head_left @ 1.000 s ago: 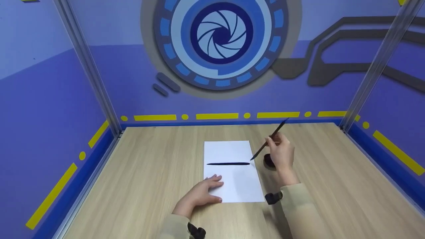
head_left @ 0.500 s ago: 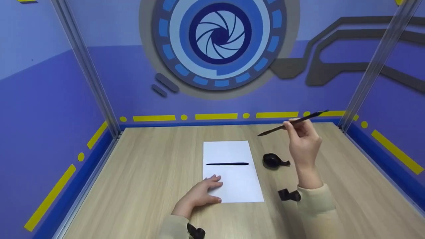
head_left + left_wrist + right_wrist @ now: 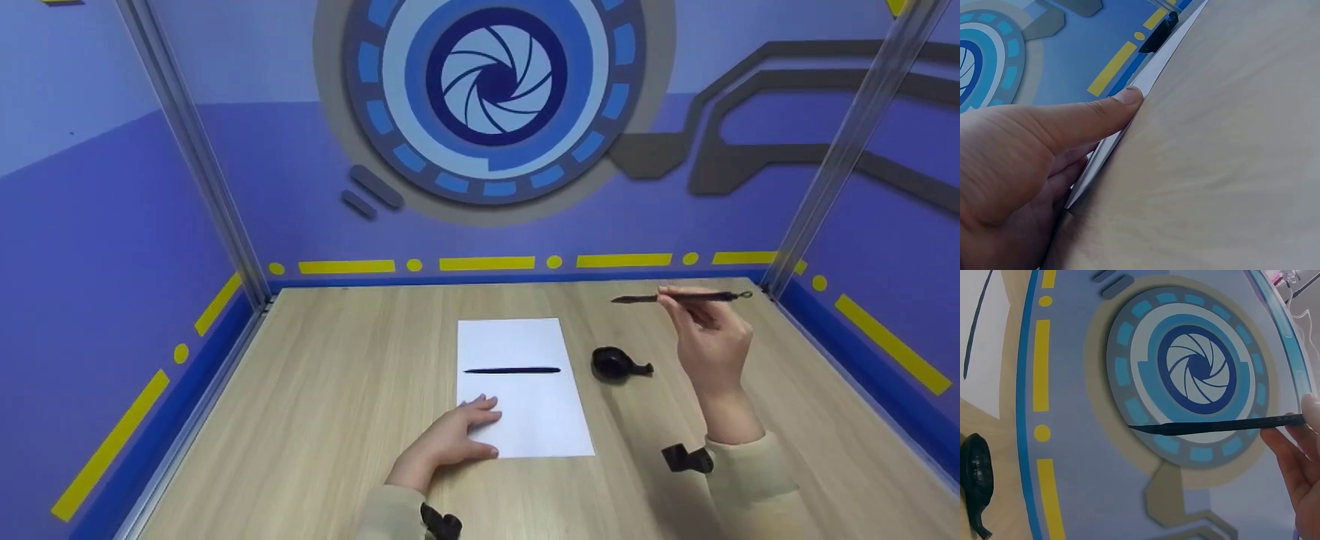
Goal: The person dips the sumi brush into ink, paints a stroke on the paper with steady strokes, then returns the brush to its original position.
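My right hand (image 3: 712, 341) pinches a dark ink brush (image 3: 637, 298), raised above the table and held nearly level, its tip pointing left and a small hanging loop at its other end. In the right wrist view the dark brush tip (image 3: 1148, 430) tapers to a point. A white sheet of paper (image 3: 525, 420) lies on the table with one thick black horizontal stroke (image 3: 513, 370) across it. My left hand (image 3: 450, 435) rests on the paper's lower left edge, fingers spread. The left wrist view shows the thumb pressing the paper's edge (image 3: 1154, 67).
A small black ink dish (image 3: 613, 364) with a short handle stands on the wooden table (image 3: 360, 360), right of the paper. Blue-purple panels with metal corner posts (image 3: 202, 165) enclose the back and both sides.
My right hand has lifted the brush away from the paper's right edge and moved right, tilting it to nearly level. The ink dish is now uncovered. My left hand stays put.
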Tool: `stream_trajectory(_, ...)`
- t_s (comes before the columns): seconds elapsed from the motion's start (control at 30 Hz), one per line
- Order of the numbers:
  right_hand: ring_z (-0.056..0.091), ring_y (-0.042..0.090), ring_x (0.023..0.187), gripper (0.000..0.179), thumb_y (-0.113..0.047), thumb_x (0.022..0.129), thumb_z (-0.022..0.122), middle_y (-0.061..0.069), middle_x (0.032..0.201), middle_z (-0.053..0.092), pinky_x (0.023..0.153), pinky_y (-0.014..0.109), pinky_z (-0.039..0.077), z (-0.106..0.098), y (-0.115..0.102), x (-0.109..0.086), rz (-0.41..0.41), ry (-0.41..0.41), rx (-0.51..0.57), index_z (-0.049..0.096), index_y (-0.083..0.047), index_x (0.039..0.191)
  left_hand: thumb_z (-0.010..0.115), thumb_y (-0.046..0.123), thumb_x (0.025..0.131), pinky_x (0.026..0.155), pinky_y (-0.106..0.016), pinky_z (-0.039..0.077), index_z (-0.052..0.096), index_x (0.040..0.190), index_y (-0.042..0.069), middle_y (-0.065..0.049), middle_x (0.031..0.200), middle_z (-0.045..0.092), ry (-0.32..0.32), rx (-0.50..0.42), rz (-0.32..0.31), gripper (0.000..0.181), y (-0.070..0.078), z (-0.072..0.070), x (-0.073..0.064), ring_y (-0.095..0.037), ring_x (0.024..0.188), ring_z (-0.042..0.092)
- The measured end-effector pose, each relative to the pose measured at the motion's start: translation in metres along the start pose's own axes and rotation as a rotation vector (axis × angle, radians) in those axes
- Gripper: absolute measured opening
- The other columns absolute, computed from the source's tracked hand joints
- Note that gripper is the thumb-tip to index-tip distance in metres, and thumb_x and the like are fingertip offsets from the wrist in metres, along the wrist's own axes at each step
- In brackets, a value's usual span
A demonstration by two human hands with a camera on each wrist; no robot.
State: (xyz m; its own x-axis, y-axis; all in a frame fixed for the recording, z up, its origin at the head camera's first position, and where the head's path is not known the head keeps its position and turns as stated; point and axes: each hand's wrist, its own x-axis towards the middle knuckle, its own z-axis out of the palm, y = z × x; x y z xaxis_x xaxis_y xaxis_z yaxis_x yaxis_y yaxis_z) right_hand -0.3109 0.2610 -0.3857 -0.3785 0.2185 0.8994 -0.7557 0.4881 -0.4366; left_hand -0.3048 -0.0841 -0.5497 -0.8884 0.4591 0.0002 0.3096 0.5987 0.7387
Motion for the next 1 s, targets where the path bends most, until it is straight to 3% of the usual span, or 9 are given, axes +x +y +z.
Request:
stream_trajectory(0.2,0.073,-0.007,0.093,0.028,0.025,0.070,0.076,0.028,0.089,0.075,0.080,0.006,0.057,-0.011,0.010,-0.008,-0.132,-0.063,0.015,0.077,0.009,0.093,0.084,0.022,0.083,0.130,-0.058,0.022,0.062,0.141,0.009,-0.006,0.163,0.045,-0.010,0.006,0.022,0.063,0.000,-0.001,0.000,-0.035,0.157,0.031)
stream_trajectory(0.4,0.074,-0.004,0.095,0.034,0.026,0.063,0.080,0.025,0.089,0.077,0.084,0.004,0.054,-0.022,0.025,-0.019,-0.246,-0.125,-0.049,0.078,0.006,0.091,0.084,0.022,0.084,0.129,-0.058,0.022,0.062,0.141,0.009,-0.006,0.163,0.044,-0.009,-0.012,0.007,0.063,0.000,-0.002,0.000,-0.036,0.157,0.030)
stream_trajectory(0.47,0.074,-0.002,0.098,0.029,0.018,0.069,0.082,0.020,0.091,0.079,0.089,0.004,0.053,-0.025,0.032,-0.024,-0.289,-0.161,-0.096,0.079,0.002,0.093,0.084,0.022,0.084,0.130,-0.058,0.022,0.062,0.141,0.009,-0.006,0.163,0.044,-0.009,-0.015,0.008,0.063,0.000,-0.001,0.000,-0.036,0.157,0.029)
stream_trajectory(0.57,0.075,0.004,0.104,0.008,-0.003,0.088,0.078,0.016,0.096,0.080,0.097,0.004,0.050,-0.029,0.041,-0.032,-0.354,-0.228,-0.135,0.080,-0.001,0.096,0.084,0.022,0.084,0.130,-0.058,0.022,0.062,0.141,0.009,-0.006,0.163,0.044,-0.009,-0.013,0.013,0.063,-0.001,-0.001,0.000,-0.036,0.157,0.030)
stream_trajectory(0.67,0.077,0.013,0.103,0.025,-0.021,0.101,0.065,0.015,0.098,0.080,0.099,0.005,0.050,-0.031,0.050,-0.040,-0.421,-0.291,-0.135,0.080,-0.002,0.096,0.084,0.022,0.084,0.129,-0.058,0.022,0.062,0.141,0.009,-0.006,0.163,0.044,-0.008,-0.006,0.022,0.063,-0.002,-0.001,0.001,-0.036,0.157,0.030)
stream_trajectory(0.83,0.077,0.025,0.096,0.032,-0.024,0.106,0.055,0.011,0.099,0.080,0.104,0.006,0.047,-0.034,0.061,-0.049,-0.547,-0.387,-0.211,0.081,-0.006,0.097,0.084,0.022,0.084,0.129,-0.059,0.022,0.062,0.142,0.008,-0.007,0.163,0.044,-0.008,-0.004,0.027,0.063,-0.002,-0.001,0.000,-0.037,0.157,0.030)
stream_trajectory(1.0,0.076,0.023,0.106,0.035,-0.024,0.109,0.049,0.008,0.106,0.079,0.100,0.014,0.052,-0.039,0.069,-0.057,-0.619,-0.504,-0.289,0.081,-0.012,0.102,0.084,0.023,0.084,0.129,-0.059,0.021,0.062,0.142,0.009,-0.007,0.163,0.044,0.001,-0.014,0.021,0.064,-0.002,-0.001,-0.001,-0.037,0.157,0.030)
